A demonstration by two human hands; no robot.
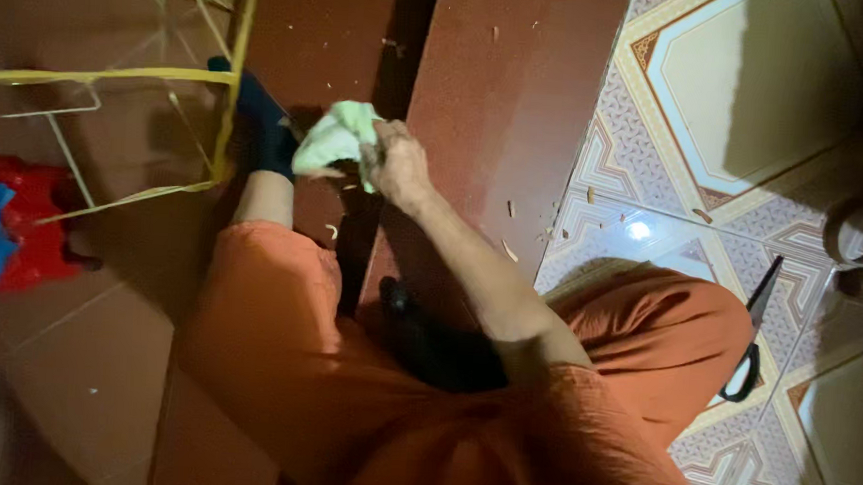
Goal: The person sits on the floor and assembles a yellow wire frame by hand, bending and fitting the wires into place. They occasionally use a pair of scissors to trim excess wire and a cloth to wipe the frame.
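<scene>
My right hand (397, 163) is bare and closed on a crumpled pale green cloth (334, 136), holding it above the dark red floor. My left hand (260, 123) wears a dark glove and lies against an upright strip of a thin yellow strip frame (225, 117). The cloth touches the glove's side. The glove is too dark to show the fingers or what they grip. Both arms reach out from my orange clothes (281, 362).
A black object (432, 347) lies on my lap. A black-handled cutting tool (755, 334) rests on the patterned tile floor (748, 111) at right. A red thing with a blue piece (15, 224) sits at far left. Small shavings are scattered on the red floor (516, 81).
</scene>
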